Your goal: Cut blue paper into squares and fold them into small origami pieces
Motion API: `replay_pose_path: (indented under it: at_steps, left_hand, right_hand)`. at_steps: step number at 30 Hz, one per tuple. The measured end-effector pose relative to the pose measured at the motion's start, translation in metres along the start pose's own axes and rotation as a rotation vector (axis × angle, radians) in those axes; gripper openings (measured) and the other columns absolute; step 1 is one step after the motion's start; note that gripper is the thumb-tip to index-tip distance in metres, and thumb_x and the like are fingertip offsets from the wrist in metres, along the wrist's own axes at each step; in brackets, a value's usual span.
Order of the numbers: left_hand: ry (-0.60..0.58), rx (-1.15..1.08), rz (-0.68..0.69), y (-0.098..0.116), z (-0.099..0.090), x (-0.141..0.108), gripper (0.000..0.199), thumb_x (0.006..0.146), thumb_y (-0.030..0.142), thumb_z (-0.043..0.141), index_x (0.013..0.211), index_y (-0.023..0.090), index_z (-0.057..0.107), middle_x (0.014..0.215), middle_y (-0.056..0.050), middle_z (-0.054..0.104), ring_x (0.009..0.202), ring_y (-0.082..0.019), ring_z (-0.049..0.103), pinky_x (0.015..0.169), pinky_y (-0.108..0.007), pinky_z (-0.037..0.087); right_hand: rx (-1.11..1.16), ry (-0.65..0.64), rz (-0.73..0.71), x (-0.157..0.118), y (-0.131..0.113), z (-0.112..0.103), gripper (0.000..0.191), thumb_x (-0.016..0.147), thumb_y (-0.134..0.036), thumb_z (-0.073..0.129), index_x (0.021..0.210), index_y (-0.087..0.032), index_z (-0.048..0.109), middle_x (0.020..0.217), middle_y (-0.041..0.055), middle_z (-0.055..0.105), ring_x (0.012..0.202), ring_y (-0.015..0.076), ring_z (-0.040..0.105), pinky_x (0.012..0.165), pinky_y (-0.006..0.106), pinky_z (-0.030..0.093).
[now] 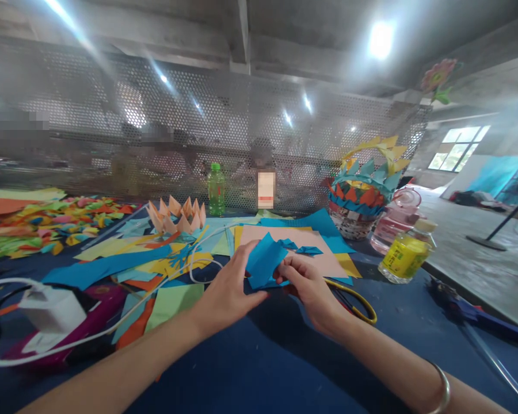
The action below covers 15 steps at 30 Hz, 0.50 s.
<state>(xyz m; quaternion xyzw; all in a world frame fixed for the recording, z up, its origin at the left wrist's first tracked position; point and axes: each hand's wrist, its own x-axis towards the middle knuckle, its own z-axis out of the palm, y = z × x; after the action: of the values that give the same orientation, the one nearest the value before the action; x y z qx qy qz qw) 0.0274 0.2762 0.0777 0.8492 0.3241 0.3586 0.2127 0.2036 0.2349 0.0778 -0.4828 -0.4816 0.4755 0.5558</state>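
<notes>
A creased piece of blue paper (265, 259) is held up over the dark blue table. My left hand (231, 284) has it at its left edge, the fingers partly hidden behind the sheet and the thumb stretched out below. With its fingertips together, my right hand (304, 282) pinches the paper's lower right side. Just behind, two small folded blue paper pieces (309, 250) lie on a stack topped with pale pink paper (330, 261). Yellow-handled scissors (366, 310) rest beside my right wrist, partly covered by the arm.
Paper scraps and a pink folded-paper ring (176, 215) spread leftward, near a white charger (52, 310) and its cable. On the right stand a paper-decorated basket (354, 221), a yellow-labelled bottle (408, 253) and a blue glue gun (466, 310). A green bottle (216, 190) stands behind.
</notes>
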Motion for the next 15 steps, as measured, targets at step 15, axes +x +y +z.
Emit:
replay_pose_path:
  at_steps: [15]
  left_hand:
    - [0.066, -0.507, -0.343, -0.004, -0.003, 0.008, 0.022, 0.076, 0.038, 0.061, 0.082, 0.017, 0.063, 0.067, -0.003, 0.069, 0.063, -0.021, 0.066, 0.064, -0.032, 0.053]
  right_hand:
    - [-0.124, 0.066, -0.182, 0.003, 0.005, -0.001, 0.026, 0.071, -0.039, 0.072, 0.082, -0.021, 0.058, 0.07, -0.0031, 0.05, 0.064, 0.013, 0.045, 0.054, 0.024, 0.038]
